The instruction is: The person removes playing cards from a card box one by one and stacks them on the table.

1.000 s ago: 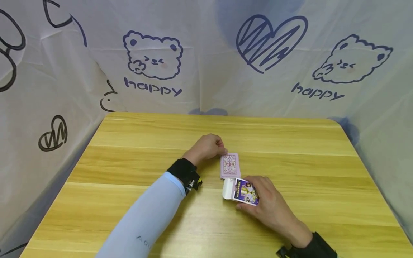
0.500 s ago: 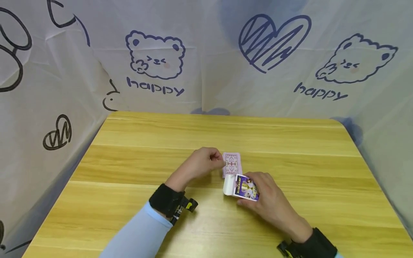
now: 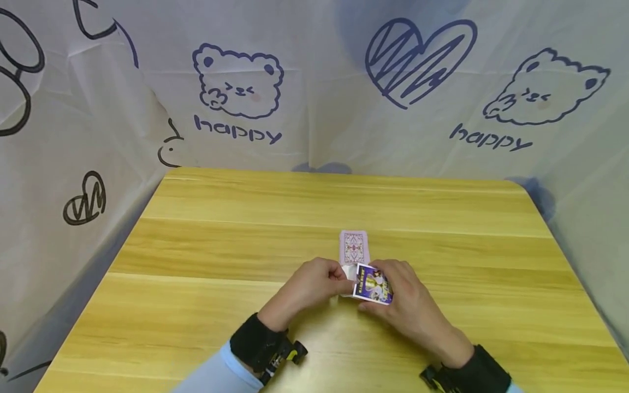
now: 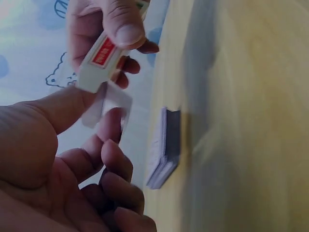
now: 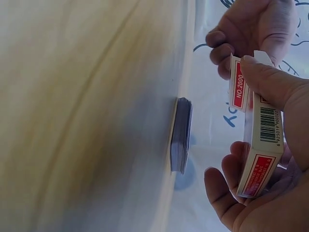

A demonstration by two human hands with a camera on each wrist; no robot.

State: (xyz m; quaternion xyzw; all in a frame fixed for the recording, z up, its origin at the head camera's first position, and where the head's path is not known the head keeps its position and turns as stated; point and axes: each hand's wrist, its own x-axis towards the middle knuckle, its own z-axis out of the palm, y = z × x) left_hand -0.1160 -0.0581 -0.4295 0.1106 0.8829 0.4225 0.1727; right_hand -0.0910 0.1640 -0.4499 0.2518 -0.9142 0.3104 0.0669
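A purple-fronted playing-card box point(image 3: 374, 285) is held above the table by my right hand point(image 3: 415, 314), thumb on one edge and fingers along the other. Its opening faces left, and a white flap point(image 4: 118, 99) sticks out from that end. My left hand point(image 3: 312, 284) is at this end, thumb and index finger on either side of the flap, pinching it. Just beyond the box lies a squared stack of playing cards point(image 3: 354, 246), patterned pink backs up; the right wrist view shows the stack point(image 5: 181, 135) edge-on. The inside of the box is hidden.
The wood-grain table point(image 3: 236, 218) extends around both hands. A pale cloth point(image 3: 324, 120) with drawn bears and hearts hangs behind its far edge and along the sides. Black straps with small cameras sit on both wrists.
My left hand has left the card stack's far left corner, come back toward me, and taken the box's flap. My right hand has kept the box nearly in place.
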